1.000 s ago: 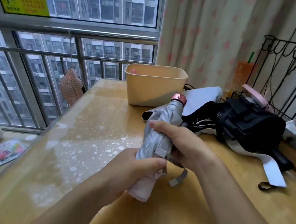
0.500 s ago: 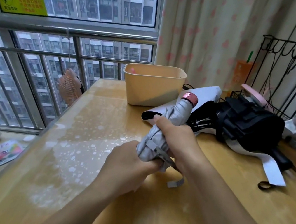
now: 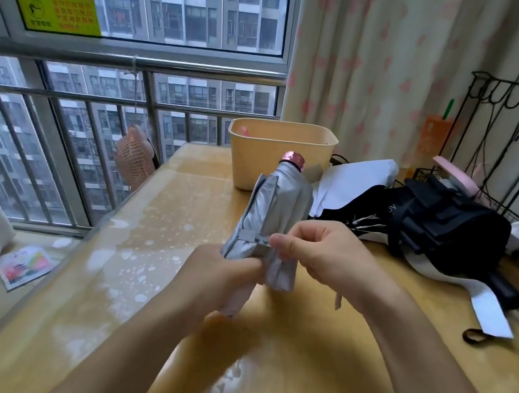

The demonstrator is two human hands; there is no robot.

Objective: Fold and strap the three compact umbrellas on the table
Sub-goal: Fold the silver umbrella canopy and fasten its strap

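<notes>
Fabric of the silver pleated compact umbrella (image 3: 277,212) bunches in crisp matte folds beneath a shiny round pink cap; it stands nearly upright just in front of the smooth beige plastic tub (image 3: 276,165). The left hand (image 3: 221,278) grips its lower end, fingers curled. The right hand (image 3: 327,254) pinches its narrow grey strap (image 3: 253,238) against the folds. Right of the tub lies a rumpled black-and-white umbrella (image 3: 444,225)

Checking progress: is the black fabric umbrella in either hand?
No, the black fabric umbrella lies untouched on the wooden table.
</notes>
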